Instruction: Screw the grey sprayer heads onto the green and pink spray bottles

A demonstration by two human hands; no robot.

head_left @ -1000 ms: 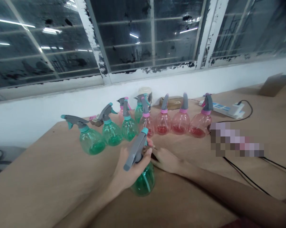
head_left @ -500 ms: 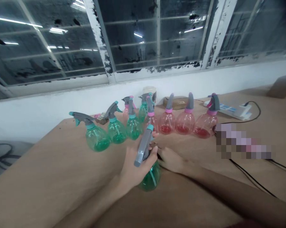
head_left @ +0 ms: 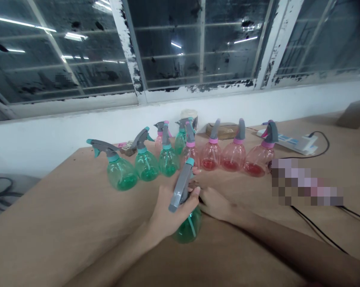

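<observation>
A green see-through spray bottle (head_left: 187, 231) with a grey and teal trigger head stands upright on the table in front of me. Wrapped around its neck, below the spray head, is my left hand (head_left: 168, 211). On the bottle's right side, my right hand (head_left: 214, 203) is curled close against it. Its fingertips are mostly hidden behind the bottle and my left thumb, so what they grip cannot be made out. Just beyond stand green spray bottles (head_left: 146, 165) on the left and pink spray bottles (head_left: 233, 155) with red liquid on the right.
Against the white wall are a pale tub (head_left: 189, 115), a brown package (head_left: 221, 130) and a power strip (head_left: 296, 141) with a cable. A blurred-out item (head_left: 305, 181) lies at right with black cords. A brown box (head_left: 355, 113) stands at the far right.
The view has shifted very slightly. Both hands stay at the same green spray bottle, with no clear movement of the bottle or of the others.
</observation>
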